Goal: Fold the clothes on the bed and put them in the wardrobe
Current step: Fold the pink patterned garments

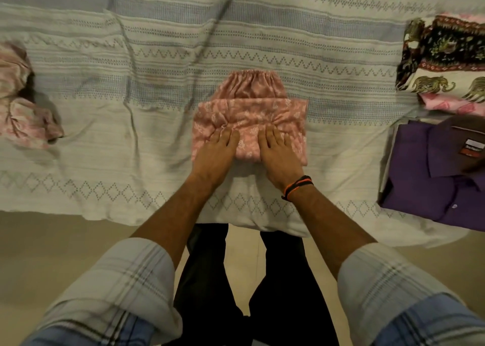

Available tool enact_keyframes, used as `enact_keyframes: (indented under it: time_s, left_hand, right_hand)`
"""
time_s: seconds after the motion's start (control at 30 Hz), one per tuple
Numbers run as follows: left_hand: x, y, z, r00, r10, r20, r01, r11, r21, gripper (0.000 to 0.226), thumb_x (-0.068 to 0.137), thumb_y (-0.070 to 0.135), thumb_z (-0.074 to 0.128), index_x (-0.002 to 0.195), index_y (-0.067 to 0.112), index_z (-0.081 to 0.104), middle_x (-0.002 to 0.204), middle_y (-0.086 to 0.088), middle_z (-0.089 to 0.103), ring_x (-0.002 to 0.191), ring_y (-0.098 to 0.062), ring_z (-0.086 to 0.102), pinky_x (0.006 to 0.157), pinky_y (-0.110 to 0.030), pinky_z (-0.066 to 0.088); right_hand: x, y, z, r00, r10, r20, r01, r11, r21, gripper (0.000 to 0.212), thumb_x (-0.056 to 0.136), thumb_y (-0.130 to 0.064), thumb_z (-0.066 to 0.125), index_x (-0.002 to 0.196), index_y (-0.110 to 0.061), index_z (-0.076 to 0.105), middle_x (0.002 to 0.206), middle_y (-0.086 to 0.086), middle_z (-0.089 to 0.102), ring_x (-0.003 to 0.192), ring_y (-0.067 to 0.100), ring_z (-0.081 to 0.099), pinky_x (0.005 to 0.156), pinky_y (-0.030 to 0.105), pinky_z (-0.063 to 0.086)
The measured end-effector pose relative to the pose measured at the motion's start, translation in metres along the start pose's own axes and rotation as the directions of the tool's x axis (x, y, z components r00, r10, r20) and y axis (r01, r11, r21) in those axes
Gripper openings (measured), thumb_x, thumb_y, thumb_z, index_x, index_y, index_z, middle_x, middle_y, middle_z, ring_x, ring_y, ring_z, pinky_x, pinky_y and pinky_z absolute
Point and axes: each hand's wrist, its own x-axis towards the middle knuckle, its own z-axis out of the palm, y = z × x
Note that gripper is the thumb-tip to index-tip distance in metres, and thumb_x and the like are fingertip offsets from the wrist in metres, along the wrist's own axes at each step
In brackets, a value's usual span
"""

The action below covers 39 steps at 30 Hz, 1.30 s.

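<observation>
A pink printed garment [252,109] with an elastic waistband lies folded in the middle of the bed, waistband at its far end. My left hand [217,154] presses flat on its near left part, fingers straight. My right hand [278,154], with an orange and black wrist thread, presses flat on its near right part. The cloth bunches a little between my fingers. A crumpled pink floral garment [23,104] lies unfolded at the left edge of the view.
The bed wears a pale striped cover [131,70]. At the right lie a folded purple shirt [433,172] and, beyond it, a folded elephant-print cloth [443,64] over a pink piece. The bed's near edge runs just in front of my legs.
</observation>
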Motion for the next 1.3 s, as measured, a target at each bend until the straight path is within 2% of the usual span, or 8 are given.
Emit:
enact_keyframes:
  time_s: [0.3, 0.4, 0.47, 0.53, 0.67, 1.0, 1.17, 1.3]
  left_hand:
    - [-0.070, 0.012, 0.015, 0.964, 0.028, 0.264, -0.024, 1.000, -0.021, 0.077, 0.090, 0.026, 0.055, 0.154, 0.011, 0.016, 0.161, -0.013, 0.019, 0.147, -0.031, 0.023, 0.116, -0.043, 0.031]
    - [-0.072, 0.008, 0.007, 0.995, 0.006, 0.097, 0.019, 0.968, -0.251, 0.074, 0.072, 0.049, 0.050, 0.140, 0.019, 0.044, 0.138, -0.006, 0.053, 0.125, -0.027, 0.051, 0.094, -0.036, 0.044]
    - [-0.059, 0.003, -0.004, 0.989, -0.118, -0.083, 0.078, 0.922, -0.380, 0.062, 0.074, 0.047, 0.047, 0.128, 0.018, 0.054, 0.120, -0.008, 0.062, 0.108, -0.029, 0.058, 0.081, -0.036, 0.047]
    - [-0.039, -0.007, -0.006, 0.955, -0.221, -0.200, 0.131, 0.913, -0.386, 0.051, 0.082, 0.032, 0.054, 0.127, 0.009, 0.055, 0.122, -0.014, 0.059, 0.108, -0.032, 0.055, 0.086, -0.041, 0.047]
    - [-0.005, -0.030, -0.003, 0.959, -0.278, -0.060, 0.243, 0.910, -0.337, 0.050, 0.082, 0.038, 0.054, 0.125, 0.013, 0.057, 0.119, -0.014, 0.063, 0.107, -0.033, 0.058, 0.093, -0.047, 0.048]
    - [-0.016, -0.049, -0.012, 0.943, -0.334, 0.000, 0.290, 0.819, -0.495, 0.033, 0.082, 0.048, 0.070, 0.092, 0.017, 0.066, 0.085, -0.002, 0.068, 0.081, -0.024, 0.063, 0.075, -0.036, 0.049]
    - [-0.010, -0.054, -0.029, 0.858, -0.505, -0.091, 0.225, 0.529, -0.818, 0.021, 0.089, 0.033, 0.069, 0.086, 0.015, 0.058, 0.073, 0.011, 0.056, 0.065, 0.002, 0.050, 0.058, -0.013, 0.037]
    - [0.010, -0.049, -0.028, 0.797, -0.587, -0.144, 0.306, 0.597, -0.742, 0.038, 0.092, 0.036, 0.063, 0.114, 0.006, 0.053, 0.109, -0.005, 0.060, 0.101, -0.018, 0.057, 0.083, -0.024, 0.043]
  right_hand:
    - [-0.062, -0.016, 0.022, 0.982, -0.088, 0.164, 0.075, 0.994, 0.082, 0.070, 0.092, -0.015, 0.051, 0.152, 0.003, 0.019, 0.158, 0.025, 0.021, 0.147, 0.039, 0.021, 0.117, 0.053, 0.026]
    - [-0.059, -0.004, 0.019, 0.998, -0.057, -0.039, 0.065, 0.961, 0.267, 0.068, 0.074, -0.039, 0.061, 0.130, -0.001, 0.051, 0.125, 0.023, 0.060, 0.115, 0.040, 0.056, 0.092, 0.049, 0.049]
    - [-0.048, 0.007, 0.005, 0.980, 0.088, -0.179, -0.015, 0.928, 0.372, 0.058, 0.076, -0.047, 0.056, 0.121, -0.010, 0.057, 0.104, 0.013, 0.066, 0.097, 0.034, 0.059, 0.080, 0.044, 0.050]
    - [-0.034, 0.018, -0.005, 0.950, 0.203, -0.238, -0.090, 0.906, 0.415, 0.058, 0.080, -0.041, 0.056, 0.129, -0.011, 0.053, 0.116, 0.012, 0.062, 0.106, 0.032, 0.055, 0.088, 0.045, 0.048]
    - [-0.012, 0.044, -0.007, 0.965, 0.250, -0.082, -0.201, 0.902, 0.381, 0.067, 0.082, -0.027, 0.067, 0.141, -0.006, 0.044, 0.142, 0.019, 0.045, 0.130, 0.038, 0.042, 0.106, 0.048, 0.037]
    - [-0.010, 0.071, -0.021, 0.926, 0.374, 0.047, -0.287, 0.621, 0.729, 0.033, 0.068, -0.037, 0.087, 0.083, -0.014, 0.070, 0.079, -0.003, 0.066, 0.074, 0.009, 0.058, 0.058, 0.013, 0.039]
    - [0.002, 0.082, -0.036, 0.901, 0.434, -0.030, -0.132, 0.339, 0.932, 0.028, 0.073, -0.023, 0.086, 0.089, -0.009, 0.068, 0.080, -0.001, 0.066, 0.076, 0.014, 0.064, 0.068, 0.028, 0.055]
    - [0.020, 0.069, -0.038, 0.779, 0.600, -0.185, -0.240, 0.556, 0.796, 0.029, 0.086, -0.018, 0.070, 0.112, -0.007, 0.061, 0.105, 0.004, 0.065, 0.096, 0.020, 0.061, 0.088, 0.038, 0.052]
